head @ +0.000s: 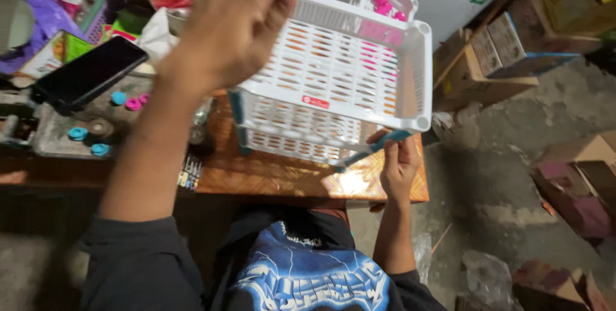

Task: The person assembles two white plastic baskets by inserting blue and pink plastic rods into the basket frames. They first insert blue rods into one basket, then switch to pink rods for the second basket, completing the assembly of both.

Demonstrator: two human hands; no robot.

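L hand [234, 25] on white basket [340, 70], R hand [399, 163] gripping teal strut [372, 149]

One view only, from a camera worn on the person's head — it looks steeply down and forward over the lap onto the orange-brown worktop [282, 176] and the concrete floor [507, 151] to the right. It sits close — the raised left hand [234, 25] fills the upper middle, the white basket [346, 74] just beyond
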